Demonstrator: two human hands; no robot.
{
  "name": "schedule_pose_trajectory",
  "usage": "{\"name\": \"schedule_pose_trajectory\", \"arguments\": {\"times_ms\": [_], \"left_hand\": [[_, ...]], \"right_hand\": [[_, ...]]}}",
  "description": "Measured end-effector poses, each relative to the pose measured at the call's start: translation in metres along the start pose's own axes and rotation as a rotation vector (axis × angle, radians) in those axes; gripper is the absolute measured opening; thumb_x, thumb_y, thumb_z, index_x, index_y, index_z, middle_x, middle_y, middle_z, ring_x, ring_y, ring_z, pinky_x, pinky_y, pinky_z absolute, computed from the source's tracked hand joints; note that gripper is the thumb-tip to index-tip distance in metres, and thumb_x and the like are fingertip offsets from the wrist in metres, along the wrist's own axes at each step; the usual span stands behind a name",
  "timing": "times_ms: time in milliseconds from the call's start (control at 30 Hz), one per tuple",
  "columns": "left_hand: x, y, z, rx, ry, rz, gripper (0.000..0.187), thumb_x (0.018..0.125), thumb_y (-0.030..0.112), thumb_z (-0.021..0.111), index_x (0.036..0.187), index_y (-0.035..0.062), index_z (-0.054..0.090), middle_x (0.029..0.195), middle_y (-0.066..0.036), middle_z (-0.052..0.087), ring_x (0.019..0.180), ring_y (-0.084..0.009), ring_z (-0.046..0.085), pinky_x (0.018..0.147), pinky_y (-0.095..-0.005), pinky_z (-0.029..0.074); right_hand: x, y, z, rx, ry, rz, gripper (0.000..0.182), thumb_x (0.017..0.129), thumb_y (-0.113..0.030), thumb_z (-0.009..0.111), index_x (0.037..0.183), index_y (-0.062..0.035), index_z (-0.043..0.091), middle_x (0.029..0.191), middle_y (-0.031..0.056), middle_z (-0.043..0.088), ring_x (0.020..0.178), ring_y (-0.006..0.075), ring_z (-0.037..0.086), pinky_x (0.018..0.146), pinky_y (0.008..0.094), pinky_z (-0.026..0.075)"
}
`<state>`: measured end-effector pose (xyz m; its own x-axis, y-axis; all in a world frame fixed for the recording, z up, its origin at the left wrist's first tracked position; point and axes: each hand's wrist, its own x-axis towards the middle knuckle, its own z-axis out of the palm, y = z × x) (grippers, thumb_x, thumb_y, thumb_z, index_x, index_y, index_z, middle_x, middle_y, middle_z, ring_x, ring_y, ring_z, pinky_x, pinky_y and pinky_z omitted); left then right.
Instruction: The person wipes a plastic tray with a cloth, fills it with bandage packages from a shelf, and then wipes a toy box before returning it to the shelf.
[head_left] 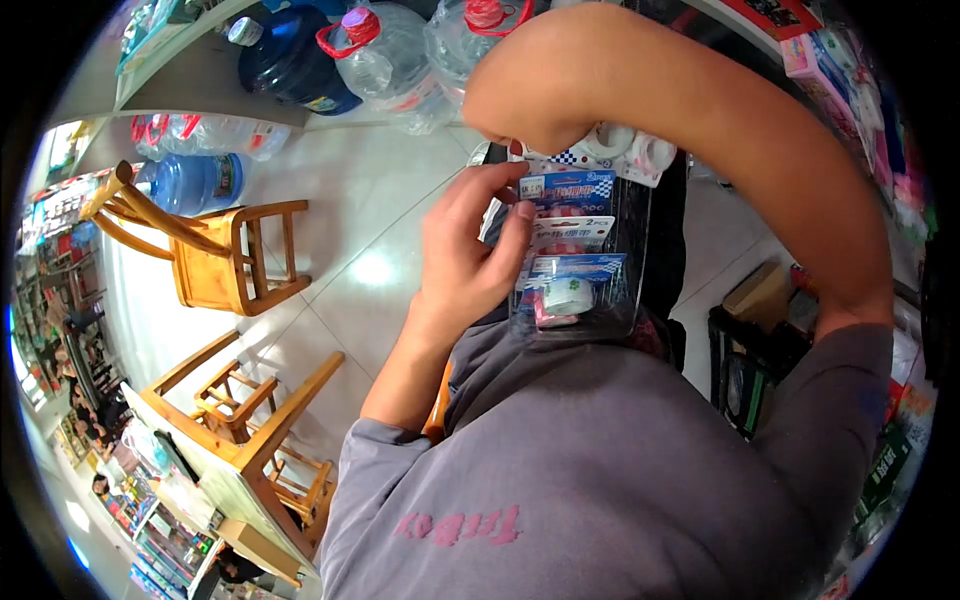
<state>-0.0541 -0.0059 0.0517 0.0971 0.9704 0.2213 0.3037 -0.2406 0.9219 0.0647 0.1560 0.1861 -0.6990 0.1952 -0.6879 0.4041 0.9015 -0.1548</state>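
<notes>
A clear plastic tray (636, 290) rests on my lap, holding several carded packs of finger bandage tape. My left hand (470, 245) is at the tray's left side, thumb and index finger closed about the edge of a blue bandage pack (575, 190). Nearer my body are a white-topped pack (572, 232) and another blue-topped pack with a white-green roll (568, 296). My right hand (530, 95) bends over the far end of the tray, its fingers curled and mostly hidden. Beside it lies a checkered card with white tape rolls (655, 154).
Large water bottles (385, 55) stand on the floor and shelf ahead. A wooden chair (215, 265) and a wooden table (250, 450) with stools are at my left. An open cardboard box (757, 292) and packed shelves (850, 90) are at my right.
</notes>
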Motion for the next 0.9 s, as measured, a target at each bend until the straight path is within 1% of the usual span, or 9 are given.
{"name": "schedule_pose_trajectory", "arguments": {"times_ms": [100, 233, 333, 400, 500, 633, 733, 833, 900], "left_hand": [[0.000, -0.003, -0.001, 0.029, 0.006, 0.007, 0.038, 0.087, 0.003, 0.068, 0.123, -0.0061, 0.062, 0.109, -0.020, 0.067, 0.091, -0.0286, 0.064, 0.083, -0.0365, 0.052], [-0.001, -0.003, 0.003, 0.043, 0.014, -0.021, 0.048, 0.088, 0.005, 0.069, 0.133, -0.0056, 0.058, 0.122, -0.021, 0.063, 0.100, -0.0279, 0.064, 0.089, -0.0369, 0.052], [-0.003, -0.009, 0.007, 0.138, -0.008, -0.008, 0.052, 0.088, 0.008, 0.070, 0.137, -0.0044, 0.056, 0.129, -0.021, 0.061, 0.109, -0.0296, 0.062, 0.096, -0.0385, 0.050], [-0.004, -0.011, 0.009, 0.202, -0.031, 0.012, 0.054, 0.088, 0.009, 0.070, 0.138, -0.0039, 0.055, 0.132, -0.022, 0.058, 0.115, -0.0323, 0.059, 0.100, -0.0405, 0.047], [-0.003, -0.011, 0.013, 0.239, -0.049, 0.013, 0.054, 0.088, 0.011, 0.071, 0.138, -0.0033, 0.056, 0.137, -0.023, 0.055, 0.124, -0.0361, 0.053, 0.106, -0.0436, 0.043], [0.001, -0.015, 0.018, 0.316, -0.071, -0.018, 0.056, 0.086, 0.014, 0.071, 0.137, -0.0038, 0.055, 0.141, -0.025, 0.048, 0.126, -0.0412, 0.047, 0.108, -0.0475, 0.040], [0.006, -0.017, 0.018, 0.389, -0.091, -0.018, 0.058, 0.085, 0.015, 0.072, 0.137, -0.0041, 0.054, 0.140, -0.027, 0.047, 0.126, -0.0428, 0.046, 0.107, -0.0492, 0.040], [0.009, -0.016, 0.019, 0.400, -0.098, -0.029, 0.059, 0.085, 0.016, 0.072, 0.137, -0.0036, 0.054, 0.140, -0.027, 0.047, 0.127, -0.0430, 0.046, 0.108, -0.0495, 0.040], [0.010, -0.015, 0.020, 0.380, -0.099, -0.038, 0.059, 0.085, 0.017, 0.073, 0.137, -0.0031, 0.054, 0.140, -0.027, 0.047, 0.128, -0.0433, 0.045, 0.109, -0.0493, 0.040]], "right_hand": [[-0.013, 0.001, -0.016, 0.055, 0.037, 0.100, 0.023, 0.082, -0.013, 0.065, 0.099, -0.0039, 0.078, 0.095, 0.0190, 0.075, 0.086, 0.0364, 0.073, 0.074, 0.0465, 0.058], [-0.050, -0.018, -0.040, 0.164, 0.113, 0.439, 0.021, 0.080, -0.003, 0.064, 0.100, 0.0007, 0.071, 0.093, 0.0203, 0.072, 0.083, 0.0369, 0.069, 0.074, 0.0453, 0.055], [-0.080, -0.028, 0.002, -0.157, 0.519, 0.529, 0.016, 0.082, 0.000, 0.064, 0.097, 0.0029, 0.069, 0.087, 0.0188, 0.071, 0.076, 0.0321, 0.068, 0.069, 0.0409, 0.054], [-0.104, -0.017, 0.035, -0.205, 0.785, 0.489, 0.019, 0.083, 0.001, 0.062, 0.101, 0.0010, 0.068, 0.092, 0.0166, 0.069, 0.081, 0.0281, 0.067, 0.074, 0.0371, 0.051], [-0.146, 0.001, 0.071, 0.185, 0.976, 0.375, 0.029, 0.083, 0.002, 0.055, 0.110, -0.0026, 0.065, 0.106, 0.0133, 0.066, 0.098, 0.0239, 0.064, 0.089, 0.0325, 0.046], [-0.147, -0.017, 0.113, 0.751, 1.152, 0.463, 0.029, 0.082, -0.003, 0.051, 0.109, 0.0002, 0.061, 0.101, 0.0070, 0.061, 0.093, 0.0154, 0.057, 0.086, 0.0273, 0.043], [-0.131, 0.017, 0.154, 1.016, 1.178, 0.260, 0.023, 0.088, -0.007, 0.053, 0.108, -0.0014, 0.063, 0.092, -0.0018, 0.055, 0.082, 0.0044, 0.049, 0.073, 0.0205, 0.039], [-0.130, 0.023, 0.185, 1.335, 0.977, 0.206, 0.024, 0.091, -0.011, 0.055, 0.111, -0.0021, 0.065, 0.079, -0.0042, 0.054, 0.069, 0.0045, 0.049, 0.062, 0.0218, 0.038], [-0.138, 0.023, 0.202, 1.386, 0.862, 0.059, 0.029, 0.092, -0.015, 0.059, 0.117, -0.0032, 0.066, 0.071, -0.0055, 0.054, 0.061, 0.0044, 0.047, 0.056, 0.0234, 0.036]]}}
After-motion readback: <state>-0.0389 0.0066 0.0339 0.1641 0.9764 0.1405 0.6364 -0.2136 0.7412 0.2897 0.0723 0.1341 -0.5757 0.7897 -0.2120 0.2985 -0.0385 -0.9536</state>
